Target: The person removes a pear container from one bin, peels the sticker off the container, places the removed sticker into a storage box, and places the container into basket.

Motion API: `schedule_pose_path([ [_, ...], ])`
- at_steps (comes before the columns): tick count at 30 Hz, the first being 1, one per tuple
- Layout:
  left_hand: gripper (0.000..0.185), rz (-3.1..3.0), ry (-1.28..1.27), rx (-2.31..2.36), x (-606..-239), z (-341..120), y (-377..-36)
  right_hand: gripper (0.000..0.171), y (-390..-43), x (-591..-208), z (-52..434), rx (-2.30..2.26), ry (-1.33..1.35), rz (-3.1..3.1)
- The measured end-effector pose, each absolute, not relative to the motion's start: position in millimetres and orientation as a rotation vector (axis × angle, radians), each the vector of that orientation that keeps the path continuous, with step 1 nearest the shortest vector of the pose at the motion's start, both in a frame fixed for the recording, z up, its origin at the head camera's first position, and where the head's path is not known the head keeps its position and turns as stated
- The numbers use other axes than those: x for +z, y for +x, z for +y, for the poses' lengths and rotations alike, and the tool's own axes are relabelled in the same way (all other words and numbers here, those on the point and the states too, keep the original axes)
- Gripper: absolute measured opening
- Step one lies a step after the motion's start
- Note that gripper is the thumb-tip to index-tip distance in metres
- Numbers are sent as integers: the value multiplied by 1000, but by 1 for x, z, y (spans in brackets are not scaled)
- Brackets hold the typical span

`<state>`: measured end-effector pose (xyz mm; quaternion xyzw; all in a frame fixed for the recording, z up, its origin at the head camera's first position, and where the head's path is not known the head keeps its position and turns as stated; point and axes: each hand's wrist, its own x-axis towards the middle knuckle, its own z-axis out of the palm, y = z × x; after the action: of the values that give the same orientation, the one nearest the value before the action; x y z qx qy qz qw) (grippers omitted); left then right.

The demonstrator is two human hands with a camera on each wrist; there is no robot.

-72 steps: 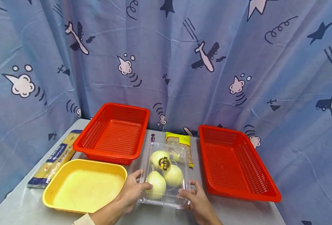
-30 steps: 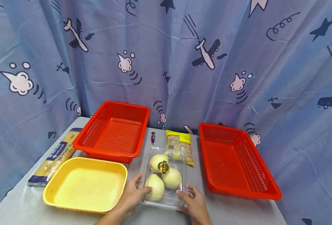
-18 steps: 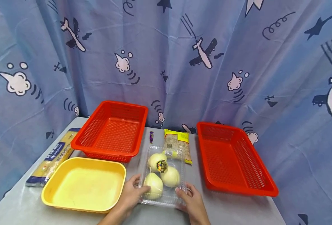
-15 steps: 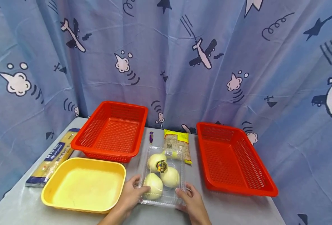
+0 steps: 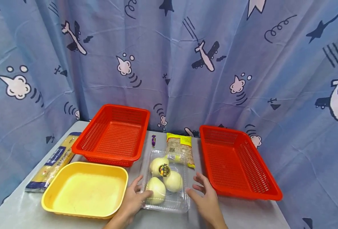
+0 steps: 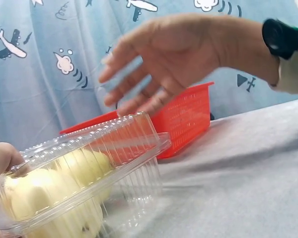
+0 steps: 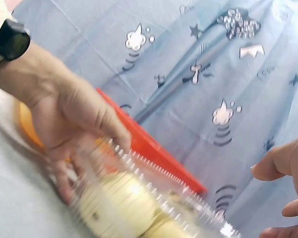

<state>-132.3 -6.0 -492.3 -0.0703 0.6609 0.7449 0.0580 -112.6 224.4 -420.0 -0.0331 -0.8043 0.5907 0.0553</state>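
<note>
The clear clamshell box of pale yellow onions is sitting on the grey worktop, between the yellow tray and the red basket on the right. The left hand is holding the box's near left edge, its grip curling round the plastic with the thumb lying on the lid. The right hand is hovering just beside the box's right edge, its grip wide and fingers spread, touching nothing. From the left wrist view, the box is tilting slightly, the right hand floating above it. Behind the box are lying a yellow-topped packet and a small purple sweet. The second red basket is standing at back left, with a spaghetti pack lying beside it.
</note>
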Motion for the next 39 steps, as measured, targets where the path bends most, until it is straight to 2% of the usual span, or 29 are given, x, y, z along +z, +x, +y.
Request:
schedule_pose_path([
  [17, 86, 2003, -202, 2243, -491, -7, -130, 70, -136, -369, 214, 1730, 256, -2422],
  [28, 85, 1988, -200, 2258, -489, -7, -134, 66, -179, -380, 211, 1759, 570, -2437],
  [32, 85, 1982, -196, 2257, -488, -7, -135, 66, -195, -389, 209, 1769, 609, -2459],
  [39, 86, 1961, -189, 2253, -488, -7, -132, 63, -198, -385, 199, 1768, 672, -2524],
])
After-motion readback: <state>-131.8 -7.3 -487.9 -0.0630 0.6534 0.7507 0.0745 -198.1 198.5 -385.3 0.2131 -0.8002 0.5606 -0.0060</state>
